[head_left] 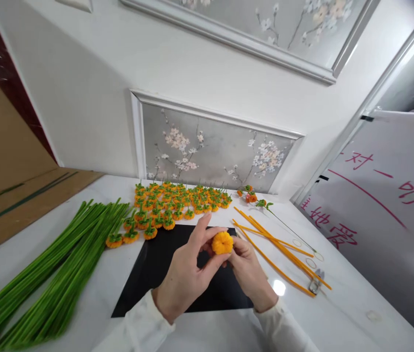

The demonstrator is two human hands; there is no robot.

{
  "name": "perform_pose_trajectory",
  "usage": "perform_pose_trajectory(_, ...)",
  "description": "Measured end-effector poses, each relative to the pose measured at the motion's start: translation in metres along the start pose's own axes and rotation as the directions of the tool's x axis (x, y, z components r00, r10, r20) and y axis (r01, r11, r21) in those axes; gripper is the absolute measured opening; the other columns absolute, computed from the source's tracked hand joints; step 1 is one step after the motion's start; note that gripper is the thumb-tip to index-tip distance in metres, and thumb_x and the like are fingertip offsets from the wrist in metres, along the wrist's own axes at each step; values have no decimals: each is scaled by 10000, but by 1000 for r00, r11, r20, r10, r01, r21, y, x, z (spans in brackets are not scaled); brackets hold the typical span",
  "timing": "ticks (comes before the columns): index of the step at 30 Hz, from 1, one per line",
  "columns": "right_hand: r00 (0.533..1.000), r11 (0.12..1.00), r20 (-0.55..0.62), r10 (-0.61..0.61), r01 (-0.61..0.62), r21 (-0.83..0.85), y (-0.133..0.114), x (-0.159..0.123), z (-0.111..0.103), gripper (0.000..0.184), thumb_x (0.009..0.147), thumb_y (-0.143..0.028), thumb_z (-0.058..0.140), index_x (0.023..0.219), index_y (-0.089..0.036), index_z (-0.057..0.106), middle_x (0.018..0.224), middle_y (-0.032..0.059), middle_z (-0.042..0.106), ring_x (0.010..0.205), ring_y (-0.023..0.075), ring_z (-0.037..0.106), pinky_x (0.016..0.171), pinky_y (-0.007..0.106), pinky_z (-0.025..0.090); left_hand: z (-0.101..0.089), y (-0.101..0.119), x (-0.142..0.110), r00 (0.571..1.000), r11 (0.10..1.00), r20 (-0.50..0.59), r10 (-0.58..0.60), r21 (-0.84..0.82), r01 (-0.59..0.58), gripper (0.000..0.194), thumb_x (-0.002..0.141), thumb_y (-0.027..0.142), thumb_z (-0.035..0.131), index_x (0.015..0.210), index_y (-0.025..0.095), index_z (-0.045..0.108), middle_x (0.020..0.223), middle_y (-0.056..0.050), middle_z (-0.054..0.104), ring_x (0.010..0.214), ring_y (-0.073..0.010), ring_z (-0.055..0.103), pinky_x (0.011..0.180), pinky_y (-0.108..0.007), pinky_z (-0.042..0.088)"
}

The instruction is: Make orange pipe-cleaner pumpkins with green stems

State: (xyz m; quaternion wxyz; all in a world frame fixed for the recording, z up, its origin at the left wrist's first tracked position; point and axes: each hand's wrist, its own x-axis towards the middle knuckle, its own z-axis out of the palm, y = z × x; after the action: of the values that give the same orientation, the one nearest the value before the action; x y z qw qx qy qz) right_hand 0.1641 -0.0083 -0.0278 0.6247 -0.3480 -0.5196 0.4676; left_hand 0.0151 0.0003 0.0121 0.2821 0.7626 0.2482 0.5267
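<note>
Between my two hands, above a black mat (148, 274), is a small orange pipe-cleaner pumpkin (222, 243), its ribbed round face turned toward me. My left hand (192, 269) pinches it between thumb and fingers, with the index finger raised. On the far side and to the right, my right hand (247, 269) has its fingers closed at the pumpkin's edge. What those right fingertips grip is hidden behind the pumpkin and hand. Many similar orange pumpkins with green tops (168, 223) stand in rows beyond the mat.
Green pipe cleaners (71, 264) lie bundled at the left. Loose orange pipe cleaners (276, 239), a metal clipper (316, 282) and thin rings (310, 263) are at the right. A green-stemmed piece (264, 204) rests near the wall. A whiteboard with red writing (383, 205) borders the right side.
</note>
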Motion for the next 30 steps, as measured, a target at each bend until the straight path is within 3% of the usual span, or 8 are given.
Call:
perform_pose_trajectory(5,1000,1000,5,-2,2,-7,-2,1,0,117,798,-315,664,825,-207,698,643,-24,585,547,81,460,510,198,383,2,1,2,998,996,16,-52,-73,53,713,822,184,600,1406,372,235,1127,-9,643,879,-142,661,784,-257,555)
perform_pose_trajectory(11,998,994,59,28,-22,-103,-1,3,0,191,837,-357,609,780,-179,649,650,-17,557,566,92,476,510,202,385,4,-3,2,978,956,26,-208,-206,209,704,789,218,630,1406,317,305,1050,-24,634,825,-159,651,709,-264,572)
perform_pose_trajectory(13,996,991,80,39,-28,-134,1,2,1,220,844,-370,595,757,-172,628,631,-19,543,557,92,473,510,205,384,4,-5,2,967,945,15,-254,-209,252,625,768,217,647,1348,292,426,1046,-29,631,824,-163,641,708,-261,566)
perform_pose_trajectory(16,994,986,93,49,-33,-164,6,2,2,232,847,-371,590,743,-167,618,607,-22,532,545,91,474,513,207,383,5,-7,3,960,936,17,-281,-217,278,384,733,197,673,1114,239,637,1040,-37,626,841,-170,623,733,-252,547)
perform_pose_trajectory(19,993,984,97,65,-48,-173,9,1,2,233,850,-375,584,756,-164,617,616,-20,536,548,89,482,518,206,384,5,-6,5,930,872,71,-361,-329,363,316,706,192,692,1019,204,650,948,-31,622,749,-152,608,643,-237,541)
perform_pose_trajectory(23,995,977,62,83,-69,-204,9,1,0,226,860,-389,565,818,-169,599,618,-25,533,555,94,494,528,213,391,6,-7,5,867,741,118,-485,-472,478,319,692,223,705,991,156,616,822,-25,635,673,-139,594,608,-240,525)
perform_pose_trajectory(30,989,972,-134,70,-97,-212,15,2,-8,251,827,-420,595,787,-174,571,649,-14,547,549,99,483,507,219,392,14,-31,-4,811,638,22,-585,-604,477,317,671,237,753,938,157,601,886,-23,644,839,-141,610,779,-234,486)
